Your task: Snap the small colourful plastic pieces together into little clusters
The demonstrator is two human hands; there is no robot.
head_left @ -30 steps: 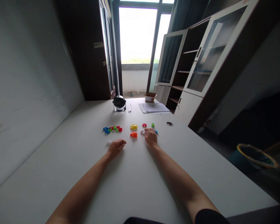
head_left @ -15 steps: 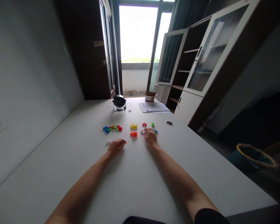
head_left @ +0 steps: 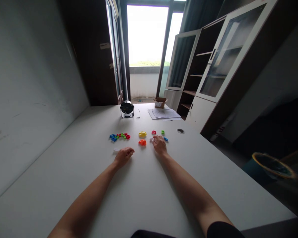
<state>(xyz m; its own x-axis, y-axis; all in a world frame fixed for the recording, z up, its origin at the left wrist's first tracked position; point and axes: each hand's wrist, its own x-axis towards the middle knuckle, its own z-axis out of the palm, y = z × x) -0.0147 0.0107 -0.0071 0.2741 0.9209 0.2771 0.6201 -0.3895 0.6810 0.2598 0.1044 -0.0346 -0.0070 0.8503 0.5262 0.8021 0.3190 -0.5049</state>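
My left hand (head_left: 124, 156) rests on the white table with its fingers curled in. Whether something small is inside the curl is hidden. Just beyond its left side lies a translucent white strip (head_left: 116, 151). My right hand (head_left: 160, 145) is further forward, fingers bent down and closed at a small white piece (head_left: 152, 140). Around that hand lie a blue plastic piece (head_left: 166, 139), a green piece (head_left: 162, 132) and a red piece (head_left: 153, 132). Between the hands sit an orange piece (head_left: 142, 142) and yellow pieces (head_left: 142, 134).
A cluster of blue, green and red pieces (head_left: 119, 136) lies on the left of the table (head_left: 139, 191). Further back stand a round black-and-silver device (head_left: 127, 109), papers (head_left: 165, 113) and a small cardboard box (head_left: 160, 103). A cable hole (head_left: 180, 131) is on the right.
My right hand has shifted very slightly, and more of the blue piece beside it shows. My left hand and the other pieces stay where they were.
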